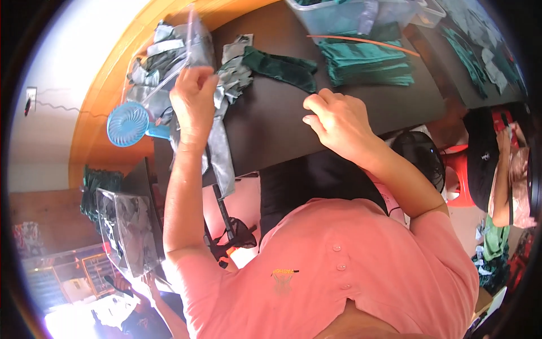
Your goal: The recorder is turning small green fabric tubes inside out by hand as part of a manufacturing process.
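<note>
A dark green velvet fabric strip (pixel 282 65) lies across the dark table, its right end close to my right hand (pixel 341 116). That hand has curled fingers, with thumb and forefinger drawn together; anything between them is too small to make out. My left hand (pixel 195 99) is raised beside the crumpled grey fabric pieces (pixel 234 70), its fingers bent into a pinch and slightly blurred at the tips. I cannot see what it holds, if anything. Another grey strip (pixel 222 155) hangs over the table's near edge, to the right of my left forearm.
A clear bin (pixel 195 42) of grey strips stands at the left, near a blue hand fan (pixel 129 124). Green folded fabric (pixel 367 65) lies under a thin orange stick (pixel 364 44), before a clear tub (pixel 316 20). A black fan (pixel 419 158) and other people flank the dark table (pixel 271 130).
</note>
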Available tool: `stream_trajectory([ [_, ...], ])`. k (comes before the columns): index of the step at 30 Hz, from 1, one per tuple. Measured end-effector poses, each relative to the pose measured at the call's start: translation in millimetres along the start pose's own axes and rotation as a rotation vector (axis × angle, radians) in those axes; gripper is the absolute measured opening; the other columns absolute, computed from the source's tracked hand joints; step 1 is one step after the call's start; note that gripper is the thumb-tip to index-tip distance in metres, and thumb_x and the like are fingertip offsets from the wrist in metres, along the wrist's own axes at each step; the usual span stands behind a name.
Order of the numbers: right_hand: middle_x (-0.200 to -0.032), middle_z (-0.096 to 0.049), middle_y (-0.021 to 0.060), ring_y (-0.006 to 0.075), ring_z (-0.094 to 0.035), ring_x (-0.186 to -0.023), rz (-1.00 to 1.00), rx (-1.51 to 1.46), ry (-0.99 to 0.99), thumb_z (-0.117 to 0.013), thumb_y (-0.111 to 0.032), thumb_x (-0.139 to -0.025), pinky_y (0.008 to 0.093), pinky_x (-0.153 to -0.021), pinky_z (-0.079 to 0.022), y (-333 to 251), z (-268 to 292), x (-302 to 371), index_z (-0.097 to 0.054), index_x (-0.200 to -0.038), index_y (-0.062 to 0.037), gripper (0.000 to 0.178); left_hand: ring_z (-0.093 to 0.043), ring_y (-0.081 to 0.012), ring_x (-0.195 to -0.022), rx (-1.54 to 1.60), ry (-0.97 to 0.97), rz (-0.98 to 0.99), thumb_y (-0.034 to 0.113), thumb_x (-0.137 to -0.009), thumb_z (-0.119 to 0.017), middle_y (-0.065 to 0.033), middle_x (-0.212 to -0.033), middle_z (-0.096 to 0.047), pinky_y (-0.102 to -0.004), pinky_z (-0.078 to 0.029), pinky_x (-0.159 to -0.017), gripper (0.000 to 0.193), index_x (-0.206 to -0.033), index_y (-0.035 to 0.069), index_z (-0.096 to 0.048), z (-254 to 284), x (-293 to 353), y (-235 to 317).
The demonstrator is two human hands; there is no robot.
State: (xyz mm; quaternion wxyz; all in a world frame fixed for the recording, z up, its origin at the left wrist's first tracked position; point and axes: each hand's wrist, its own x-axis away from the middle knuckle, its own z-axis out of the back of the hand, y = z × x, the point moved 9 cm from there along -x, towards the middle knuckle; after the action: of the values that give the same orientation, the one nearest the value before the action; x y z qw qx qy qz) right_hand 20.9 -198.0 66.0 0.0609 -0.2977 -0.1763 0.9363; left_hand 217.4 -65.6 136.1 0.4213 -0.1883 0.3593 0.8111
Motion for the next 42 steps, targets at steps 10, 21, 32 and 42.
stream_trajectory([
  [10, -0.069, -0.065, 0.0169, 0.0388, -0.066, -0.073, 0.003, 0.008, 0.047, -0.054, -0.011, -0.080, 0.0495, -0.063, -0.049, -5.7, -60.3, -159.5, -0.065, -0.076, -0.0055, 0.013, -0.056, -0.0344, -0.091, -0.128, -0.099, -0.041, 0.007, -0.066, -0.074, -0.0103, -0.090, -0.061, -0.0430, -0.048, -0.079, 0.024, -0.088, 0.007, -0.065, -20.0, 70.6, -40.8],
  [21, -0.116, -0.067, 0.0119, 0.0325, -0.060, -0.113, 0.041, 0.191, -0.535, -0.049, -0.007, -0.079, 0.0464, -0.092, -0.049, 15.4, -172.0, -231.8, -0.069, -0.116, -0.0192, 0.044, -0.053, -0.0330, -0.094, 0.020, -0.046, 0.003, 0.003, -0.066, -0.073, -0.0102, -0.095, -0.057, -0.0430, -0.047, -0.080, 0.025, -0.089, 0.006, -0.064, -7.8, 83.2, -47.1],
  [32, -0.105, -0.063, 0.0082, 0.0317, -0.064, -0.097, 0.184, 0.083, -0.215, -0.052, -0.006, -0.077, 0.0449, -0.082, -0.051, -34.3, -144.3, -200.5, -0.070, -0.100, -0.0155, 0.030, -0.056, -0.0326, -0.092, -0.127, 0.275, 0.076, -0.002, -0.073, -0.063, -0.0103, -0.090, -0.058, -0.0424, -0.047, -0.077, 0.010, -0.080, 0.005, -0.062, 34.7, 80.5, -66.4],
  [42, -0.101, -0.060, 0.0061, 0.0319, -0.064, -0.087, 0.641, -0.334, 0.183, -0.070, -0.002, -0.067, 0.0411, -0.073, -0.053, -135.5, -0.1, -98.9, -0.059, -0.118, -0.0139, 0.054, -0.055, -0.0194, -0.078, 0.332, 0.191, 0.099, 0.001, -0.078, -0.060, -0.0063, -0.081, -0.062, -0.0324, -0.045, -0.074, 0.005, -0.082, 0.001, -0.063, 81.9, 59.3, 17.4],
])
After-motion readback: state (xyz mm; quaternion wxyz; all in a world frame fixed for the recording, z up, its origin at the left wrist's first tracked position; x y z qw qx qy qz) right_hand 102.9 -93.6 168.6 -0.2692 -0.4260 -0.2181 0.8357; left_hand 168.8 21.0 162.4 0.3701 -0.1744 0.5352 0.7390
